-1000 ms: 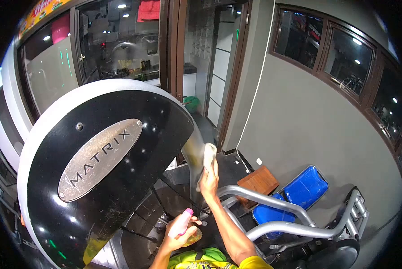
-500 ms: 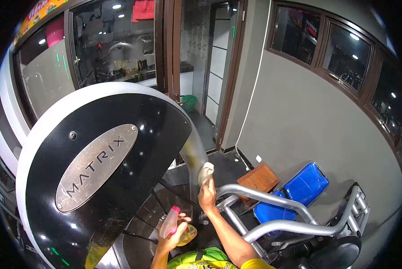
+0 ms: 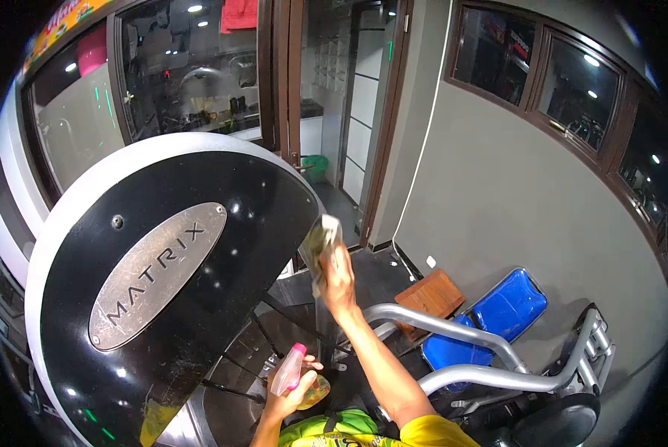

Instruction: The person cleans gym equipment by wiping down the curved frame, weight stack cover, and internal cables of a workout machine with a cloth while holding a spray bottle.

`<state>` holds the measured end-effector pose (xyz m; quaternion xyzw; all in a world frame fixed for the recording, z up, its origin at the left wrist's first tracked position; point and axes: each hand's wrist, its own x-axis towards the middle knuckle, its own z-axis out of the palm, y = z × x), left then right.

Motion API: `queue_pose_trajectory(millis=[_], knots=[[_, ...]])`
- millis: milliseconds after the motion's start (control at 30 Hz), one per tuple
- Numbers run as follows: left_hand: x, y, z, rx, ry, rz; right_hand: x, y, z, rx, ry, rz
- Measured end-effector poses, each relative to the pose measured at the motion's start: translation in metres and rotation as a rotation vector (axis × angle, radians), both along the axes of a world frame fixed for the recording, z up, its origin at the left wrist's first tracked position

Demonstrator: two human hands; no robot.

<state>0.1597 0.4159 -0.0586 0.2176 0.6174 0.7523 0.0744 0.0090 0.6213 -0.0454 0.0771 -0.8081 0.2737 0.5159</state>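
Note:
My right hand [image 3: 338,279] is closed on a pale, crumpled cloth [image 3: 323,242], pressed to the silver curved edge of a large exercise machine. The machine's black cover [image 3: 200,298] carries an oval metal plate [image 3: 157,276] reading MATRIX. Lower down, my left hand [image 3: 280,401] grips a spray bottle [image 3: 316,392] with a pinkish spray head and what looks like yellowish liquid inside. The bottle is held in front of my body, apart from the machine. My fingers partly hide both the cloth and the bottle.
Silver tubular bars [image 3: 453,328] of another machine stand at right. Behind them are a blue folding chair [image 3: 509,302] and a brown wooden board [image 3: 431,298] by the grey wall. A green bin [image 3: 316,170] is near the glass door.
My right hand has moved upward along the machine's curved edge with the cloth, which now looks more spread out. The left hand and spray bottle have shifted only slightly.

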Motion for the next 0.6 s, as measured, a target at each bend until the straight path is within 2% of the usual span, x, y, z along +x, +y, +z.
queue_pose_trajectory(millis=[100,167,200,267,333,433,500,567,600], knots=[[0.001,0.003,-0.002,0.026,-0.014,-0.018,0.037,0.006,-0.049,0.071,0.011,0.015],[0.002,0.002,0.001,0.048,-0.053,-0.026,0.043,0.009,-0.087,-0.042,-0.042,-0.017],[0.003,0.001,0.002,0.07,-0.051,-0.024,0.044,0.009,-0.087,-0.042,-0.044,-0.014],[0.004,0.0,0.003,0.092,-0.047,-0.016,0.041,0.009,-0.086,-0.375,-0.177,-0.04],[0.005,-0.002,-0.002,0.024,-0.016,-0.008,0.023,0.019,-0.063,-0.403,-0.166,-0.027],[0.008,-0.003,-0.005,0.05,-0.003,-0.021,-0.025,0.036,-0.005,-0.409,-0.111,0.055],[0.012,0.0,-0.002,0.122,-0.029,-0.044,-0.028,0.034,0.073,-0.486,-0.34,0.369],[0.013,0.002,-0.001,0.195,-0.053,-0.061,-0.036,0.019,0.109,-0.291,-0.079,0.473],[0.013,0.003,0.0,0.192,-0.043,-0.076,-0.041,0.012,0.108,-0.24,0.019,0.405]])
